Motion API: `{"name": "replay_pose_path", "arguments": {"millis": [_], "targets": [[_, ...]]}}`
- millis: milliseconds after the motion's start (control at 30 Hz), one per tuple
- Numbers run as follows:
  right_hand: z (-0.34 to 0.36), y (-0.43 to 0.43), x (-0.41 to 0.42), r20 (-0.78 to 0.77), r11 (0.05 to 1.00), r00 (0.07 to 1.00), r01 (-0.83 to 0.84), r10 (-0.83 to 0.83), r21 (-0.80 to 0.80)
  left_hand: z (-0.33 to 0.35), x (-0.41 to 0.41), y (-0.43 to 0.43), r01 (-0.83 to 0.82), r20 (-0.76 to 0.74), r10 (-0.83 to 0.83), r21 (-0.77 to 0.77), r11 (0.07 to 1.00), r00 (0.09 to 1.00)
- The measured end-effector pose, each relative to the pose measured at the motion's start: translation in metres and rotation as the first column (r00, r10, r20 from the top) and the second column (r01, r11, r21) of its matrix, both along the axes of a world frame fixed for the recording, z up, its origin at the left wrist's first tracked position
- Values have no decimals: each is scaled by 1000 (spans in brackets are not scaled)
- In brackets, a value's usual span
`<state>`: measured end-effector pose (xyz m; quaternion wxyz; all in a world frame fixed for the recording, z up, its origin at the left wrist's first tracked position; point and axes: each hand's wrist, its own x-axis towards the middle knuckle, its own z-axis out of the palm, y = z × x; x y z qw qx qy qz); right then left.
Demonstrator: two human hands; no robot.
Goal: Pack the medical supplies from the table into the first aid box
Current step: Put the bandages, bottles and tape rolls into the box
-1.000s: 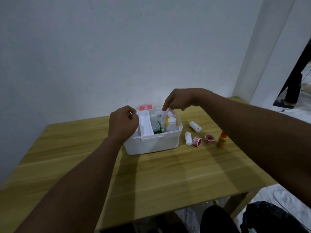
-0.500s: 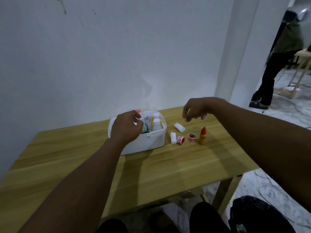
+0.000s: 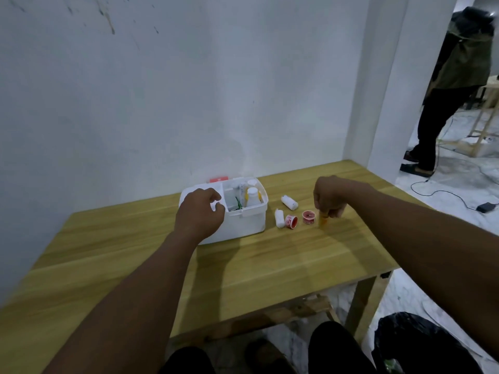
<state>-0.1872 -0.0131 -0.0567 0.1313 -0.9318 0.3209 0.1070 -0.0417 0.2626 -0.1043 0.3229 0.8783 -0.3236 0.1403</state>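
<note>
On the bench (image 3: pixel 243 268), the right hand (image 3: pixel 330 197) pinches the top of the small yellow bottle (image 3: pixel 323 222), just beside the red tape rolls (image 3: pixel 307 217); a careless lift could send them rolling. The left hand (image 3: pixel 199 214) curls over the first aid box (image 3: pixel 244 225), its grip unclear.

No writing here can be made out. The red label (image 3: pixel 218 180) behind the first aid box (image 3: pixel 243 225) is blurred. The print on the red roll (image 3: pixel 291 221) is too small.

Wall (image 3: pixel 162 90): white, flecked with dark scuffs.
Bystander (image 3: pixel 456 85): standing beyond the pillar, olive jacket, dark trousers.
Black bag (image 3: pixel 415 344): on the floor, lower right.
Cable (image 3: pixel 445 194): trailing across the floor.
</note>
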Motion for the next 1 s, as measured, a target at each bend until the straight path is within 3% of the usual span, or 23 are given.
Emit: {"name": "replay_pose_path", "arguments": {"millis": [200, 300, 500, 700, 1000], "targets": [[96, 38, 39, 384, 983, 908, -184, 170, -1, 11, 17, 11, -100, -7, 100, 82, 992, 995], [114, 68, 66, 469, 946, 832, -324, 296, -22, 11, 25, 15, -127, -40, 132, 111, 986, 990], [72, 109, 110, 285, 889, 842, -442, 457, -120, 2, 34, 21, -83, -120, 91, 65, 994, 989], [35, 112, 129, 145, 864, 862, -449, 487, -229, 0, 40, 24, -75, -107, 79, 38, 996, 991], [17, 108, 130, 69, 856, 872, -456, 484, -245, -7, 40, 23, -108, -87, 105, -32, 994, 991]]}}
